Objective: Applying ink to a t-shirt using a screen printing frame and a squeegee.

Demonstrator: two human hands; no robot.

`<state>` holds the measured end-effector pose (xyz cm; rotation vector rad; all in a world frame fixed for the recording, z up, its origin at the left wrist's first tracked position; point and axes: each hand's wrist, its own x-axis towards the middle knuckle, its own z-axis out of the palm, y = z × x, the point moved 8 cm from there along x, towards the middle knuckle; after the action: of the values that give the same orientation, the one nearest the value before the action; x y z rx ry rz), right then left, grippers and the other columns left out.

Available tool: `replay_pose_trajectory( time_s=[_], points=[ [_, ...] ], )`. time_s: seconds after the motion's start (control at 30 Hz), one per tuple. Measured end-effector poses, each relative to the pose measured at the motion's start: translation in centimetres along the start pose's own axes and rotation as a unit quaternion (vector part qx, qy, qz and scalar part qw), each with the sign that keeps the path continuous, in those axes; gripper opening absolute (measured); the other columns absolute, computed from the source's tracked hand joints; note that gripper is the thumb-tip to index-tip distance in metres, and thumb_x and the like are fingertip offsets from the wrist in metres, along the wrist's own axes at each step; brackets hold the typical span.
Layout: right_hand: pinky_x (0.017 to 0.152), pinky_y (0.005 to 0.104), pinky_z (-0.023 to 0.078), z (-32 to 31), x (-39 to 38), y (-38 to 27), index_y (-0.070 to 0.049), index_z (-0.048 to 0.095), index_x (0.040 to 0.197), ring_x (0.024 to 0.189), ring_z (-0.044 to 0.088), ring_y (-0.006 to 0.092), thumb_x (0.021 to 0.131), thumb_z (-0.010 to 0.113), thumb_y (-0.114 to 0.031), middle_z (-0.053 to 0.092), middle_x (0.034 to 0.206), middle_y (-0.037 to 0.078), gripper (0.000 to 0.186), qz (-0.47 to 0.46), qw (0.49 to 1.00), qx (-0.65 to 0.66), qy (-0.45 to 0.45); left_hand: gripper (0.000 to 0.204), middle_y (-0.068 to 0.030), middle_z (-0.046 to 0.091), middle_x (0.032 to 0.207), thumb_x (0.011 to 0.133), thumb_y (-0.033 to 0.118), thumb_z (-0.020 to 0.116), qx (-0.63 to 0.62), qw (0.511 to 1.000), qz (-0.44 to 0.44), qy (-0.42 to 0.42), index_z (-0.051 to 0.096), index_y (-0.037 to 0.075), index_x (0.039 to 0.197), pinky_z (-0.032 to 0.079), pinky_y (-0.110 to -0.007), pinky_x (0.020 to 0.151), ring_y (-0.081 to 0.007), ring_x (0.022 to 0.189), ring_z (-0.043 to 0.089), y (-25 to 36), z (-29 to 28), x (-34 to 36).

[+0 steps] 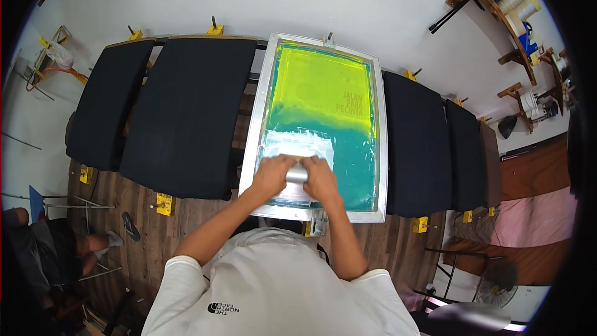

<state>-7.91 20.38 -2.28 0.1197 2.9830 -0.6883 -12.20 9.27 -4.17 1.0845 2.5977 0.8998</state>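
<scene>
1. Reaching over the near rail of an aluminium screen-printing frame (257,130), both forearms come together in the near half of the screen, just past the metal clamp (318,223) at its near end.

2. Left hand (272,175) and right hand (319,177) share one grip, fingers curled over a grey squeegee (297,173) and grasping it from either side. It lies directly between them, so neither hand is nearer.

3. The squeegee's long axis appears to run left to right, across the frame's length. Its blade edge is hidden, so I cannot tell exactly how it is tilted.

4. Just beyond the fingers sits a whitish patch (305,142) — glare or pale ink, I cannot tell which — on the teal mesh (351,162).

5. Farther off, straight ahead of the grip, yellow-green ink (317,78) spreads over the far half. This is the relation I judge decisive: squeegee near, ink band far, with a stretch of teal between.

6. The frame's long axis points away from the body, leaning slightly right at its far end — crosswise to the squeegee. Black cloth-covered platens flank it on the left (186,112) and right (418,143).

7. A second clamp (329,40) stands at the far rail, before the white wall (348,0).
</scene>
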Motion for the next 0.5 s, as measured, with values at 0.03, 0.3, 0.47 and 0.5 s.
replay_pose_trajectory(
  time_s=[0.03,0.3,0.47,0.5],
  points=[
    [0.087,0.0450,0.052,0.5,-1.6,-0.4,-0.008,0.058,0.116,0.106,0.056,0.0359,0.063,0.071,0.003,0.060,0.114,0.013,0.055,0.010,1.000,0.000,-0.004,0.050,-0.0158,0.064,0.115,0.072,-0.005,0.064,0.010,1.000,0.002,-0.025,0.062,0.005,0.120,0.044,-0.046,0.087,-0.0345,0.102,0.063,0.1,1.1,-1.6],
    [0.089,0.0448,0.052,0.6,-7.2,-2.4,-0.008,0.065,0.114,0.106,0.058,0.0362,0.065,0.069,0.003,0.063,0.114,0.013,0.050,0.040,0.990,0.022,-0.130,0.054,-0.0208,0.067,0.108,0.066,-0.004,0.067,-0.047,0.993,-0.006,-0.112,0.065,0.003,0.120,0.049,-0.046,0.083,-0.0378,0.093,0.066,4.3,-0.6,-7.1],
    [0.085,0.0464,0.052,-1.4,-0.8,-0.9,-0.008,0.067,0.109,0.100,0.060,0.0380,0.068,0.065,0.003,0.065,0.106,0.014,0.042,0.030,0.996,0.022,-0.085,0.046,-0.0201,0.070,0.103,0.067,-0.006,0.063,-0.035,0.998,0.000,-0.054,0.069,0.002,0.112,0.050,-0.046,0.085,-0.0366,0.094,0.066,2.6,-2.4,-0.6],
    [0.084,0.0462,0.053,-1.4,0.3,-0.6,-0.008,0.067,0.109,0.101,0.060,0.0378,0.069,0.064,0.003,0.065,0.106,0.014,0.041,0.016,0.999,0.010,-0.046,0.047,-0.0201,0.070,0.104,0.067,-0.008,0.061,-0.030,0.999,0.017,-0.015,0.069,0.002,0.112,0.051,-0.046,0.085,-0.0371,0.095,0.066,2.0,-2.6,0.4]
  ],
)
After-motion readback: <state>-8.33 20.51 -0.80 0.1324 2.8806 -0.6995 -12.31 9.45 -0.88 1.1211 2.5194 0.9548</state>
